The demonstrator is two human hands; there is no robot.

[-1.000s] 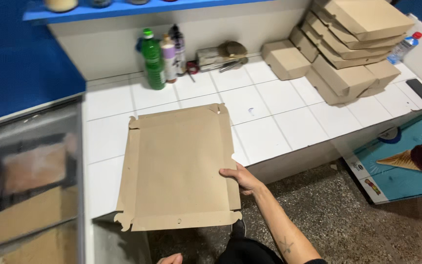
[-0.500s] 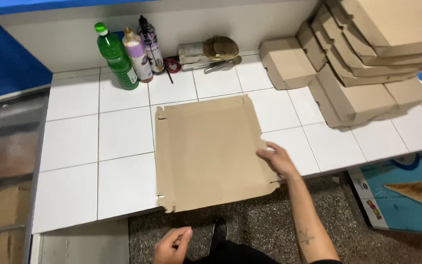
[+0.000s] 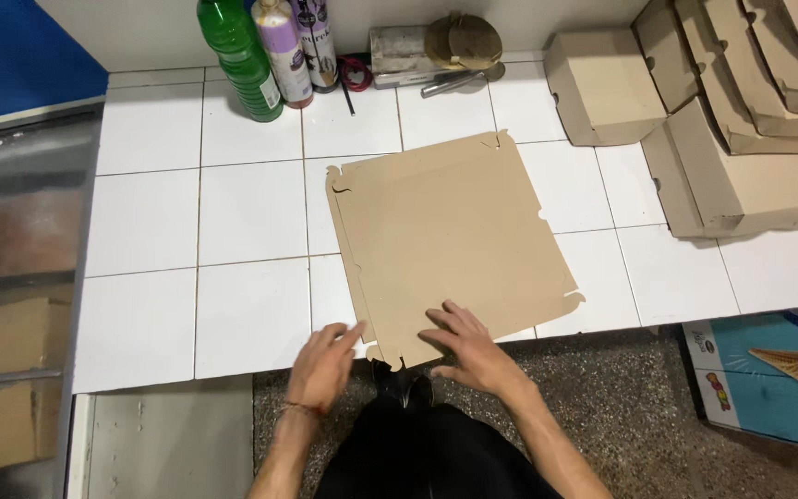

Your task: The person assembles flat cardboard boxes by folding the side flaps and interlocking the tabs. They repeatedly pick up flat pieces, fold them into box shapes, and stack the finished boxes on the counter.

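left hand (image 3: 323,362) open, at near edge of flat cardboard box blank (image 3: 450,245) | right hand (image 3: 471,349) spread flat on it | white tiled counter (image 3: 196,240)

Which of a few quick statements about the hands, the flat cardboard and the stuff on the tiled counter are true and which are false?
1. The flat cardboard sheet lies unfolded on the white tiled counter. True.
2. The right hand rests on the sheet's near edge. True.
3. The left hand holds the green bottle. False: the bottle stands at the back of the counter, and the left hand is at the sheet's near left corner.
4. Folded cardboard boxes are stacked at the right. True.
5. The sheet lies on top of the stacked boxes. False: it lies apart from them, on the tiles.
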